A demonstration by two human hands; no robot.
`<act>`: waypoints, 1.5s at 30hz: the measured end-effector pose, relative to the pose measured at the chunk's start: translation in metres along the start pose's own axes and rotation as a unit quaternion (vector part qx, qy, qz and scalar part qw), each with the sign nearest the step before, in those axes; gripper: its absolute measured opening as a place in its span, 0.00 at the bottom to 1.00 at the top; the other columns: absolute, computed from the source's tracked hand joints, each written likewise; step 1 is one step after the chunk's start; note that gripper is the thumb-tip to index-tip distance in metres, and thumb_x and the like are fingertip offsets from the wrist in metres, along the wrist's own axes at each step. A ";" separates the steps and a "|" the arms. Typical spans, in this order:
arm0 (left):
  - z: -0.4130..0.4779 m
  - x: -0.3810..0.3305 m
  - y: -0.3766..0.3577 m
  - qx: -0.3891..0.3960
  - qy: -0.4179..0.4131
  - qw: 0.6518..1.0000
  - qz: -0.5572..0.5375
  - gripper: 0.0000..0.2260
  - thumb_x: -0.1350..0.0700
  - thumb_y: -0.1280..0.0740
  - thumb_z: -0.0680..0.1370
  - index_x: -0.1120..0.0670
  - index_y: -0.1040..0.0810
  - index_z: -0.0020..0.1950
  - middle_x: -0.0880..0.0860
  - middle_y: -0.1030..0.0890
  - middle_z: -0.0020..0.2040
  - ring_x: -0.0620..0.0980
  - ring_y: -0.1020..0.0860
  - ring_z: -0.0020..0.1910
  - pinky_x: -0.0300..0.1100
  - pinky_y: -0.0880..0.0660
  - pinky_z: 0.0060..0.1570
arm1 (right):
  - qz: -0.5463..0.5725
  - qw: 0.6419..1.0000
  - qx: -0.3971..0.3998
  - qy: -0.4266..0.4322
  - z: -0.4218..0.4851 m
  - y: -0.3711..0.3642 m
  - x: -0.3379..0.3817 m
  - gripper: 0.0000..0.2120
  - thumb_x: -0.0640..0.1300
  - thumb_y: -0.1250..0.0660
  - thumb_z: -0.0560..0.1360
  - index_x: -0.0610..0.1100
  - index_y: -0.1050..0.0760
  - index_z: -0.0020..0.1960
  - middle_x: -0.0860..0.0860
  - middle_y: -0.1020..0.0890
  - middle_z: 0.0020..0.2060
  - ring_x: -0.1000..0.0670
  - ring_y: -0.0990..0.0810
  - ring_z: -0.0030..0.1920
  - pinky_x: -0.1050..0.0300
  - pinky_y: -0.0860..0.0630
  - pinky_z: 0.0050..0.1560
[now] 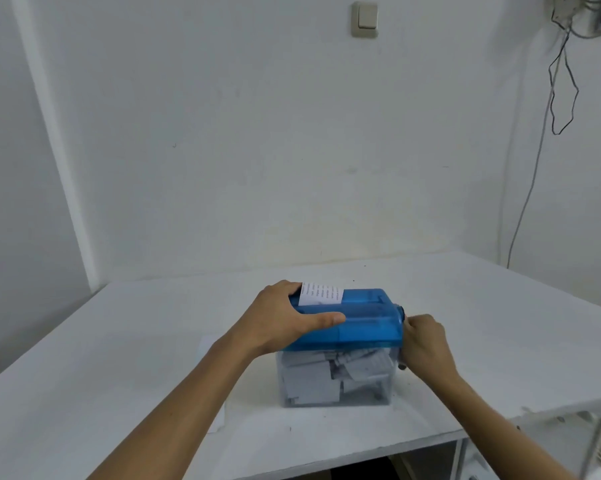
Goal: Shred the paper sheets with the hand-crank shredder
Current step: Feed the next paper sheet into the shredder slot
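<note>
A hand-crank shredder stands mid-table, with a blue top (368,323) over a clear bin (330,379) holding paper shreds. A printed paper sheet (321,293) sticks up from the slot at the top's back left. My left hand (285,315) grips the left end of the blue top, thumb along its front and fingers over the back. At the shredder's right side, my right hand (425,342) is curled round the dark crank handle (402,365), which is mostly hidden behind it.
The white table (119,358) meets a white wall at the back. More white paper (207,344) lies flat left of the shredder, under my left forearm. A cable (527,202) hangs down the wall at right. The table's front edge and a frame show at lower right.
</note>
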State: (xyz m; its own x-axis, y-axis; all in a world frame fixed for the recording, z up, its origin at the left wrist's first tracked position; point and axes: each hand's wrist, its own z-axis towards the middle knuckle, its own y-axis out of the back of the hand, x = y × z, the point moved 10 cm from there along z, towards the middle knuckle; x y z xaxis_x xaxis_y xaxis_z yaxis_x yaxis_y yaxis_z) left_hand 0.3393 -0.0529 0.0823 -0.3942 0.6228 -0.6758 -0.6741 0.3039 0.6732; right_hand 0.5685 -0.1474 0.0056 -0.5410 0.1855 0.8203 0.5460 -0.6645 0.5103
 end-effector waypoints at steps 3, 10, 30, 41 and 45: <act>0.000 -0.001 -0.003 0.016 0.005 1.000 -0.001 0.18 0.31 0.26 0.65 0.34 0.30 0.46 0.38 0.24 0.50 0.39 0.24 0.47 0.34 0.23 0.42 | -0.038 0.999 -0.003 0.025 -0.032 0.020 0.015 0.27 0.57 0.46 0.83 0.42 0.21 0.37 0.50 0.17 0.30 0.51 0.18 0.28 0.57 0.20 0.34; 0.005 0.002 -0.006 0.044 0.035 0.998 0.040 0.36 0.26 0.31 0.60 0.43 0.29 0.61 0.44 0.26 0.58 0.43 0.25 0.51 0.37 0.24 0.46 | -0.249 0.950 -0.068 0.177 -0.085 0.056 0.072 0.20 0.69 0.50 0.76 0.53 0.36 0.46 0.54 0.22 0.31 0.56 0.24 0.30 0.62 0.28 0.30; 0.007 0.006 -0.007 0.065 0.026 0.996 0.058 0.45 0.28 0.30 0.64 0.47 0.33 0.76 0.41 0.29 0.63 0.44 0.28 0.59 0.38 0.29 0.56 | -0.045 0.996 0.080 -0.019 0.096 -0.006 0.051 0.10 0.35 0.38 0.77 0.42 0.31 0.38 0.41 0.21 0.37 0.46 0.25 0.35 0.52 0.25 0.38; 0.019 -0.032 -0.025 0.101 0.013 0.980 0.171 0.45 0.22 0.33 0.63 0.46 0.34 0.71 0.46 0.25 0.68 0.47 0.24 0.58 0.43 0.23 0.55 | 0.041 0.972 -0.107 0.207 0.025 0.046 0.080 0.12 0.38 0.38 0.81 0.39 0.20 0.43 0.52 0.17 0.39 0.44 0.19 0.39 0.52 0.20 0.40; 0.017 -0.032 -0.023 0.037 0.004 0.976 0.216 0.46 0.20 0.34 0.61 0.44 0.36 0.72 0.45 0.25 0.68 0.48 0.22 0.57 0.39 0.28 0.44 | -0.109 0.954 -0.005 0.280 0.010 0.025 0.061 0.26 0.29 0.37 0.76 0.51 0.28 0.67 0.56 0.25 0.64 0.58 0.29 0.63 0.59 0.32 0.68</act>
State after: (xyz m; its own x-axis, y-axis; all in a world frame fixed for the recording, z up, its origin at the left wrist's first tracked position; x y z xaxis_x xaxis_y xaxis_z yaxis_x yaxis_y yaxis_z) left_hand 0.3779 -0.0676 0.0940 -0.6373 0.6985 -0.3256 -0.3963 0.0653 0.9158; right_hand 0.5555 -0.1457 0.0715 -0.8991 -0.0934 0.4277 0.3770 -0.6620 0.6478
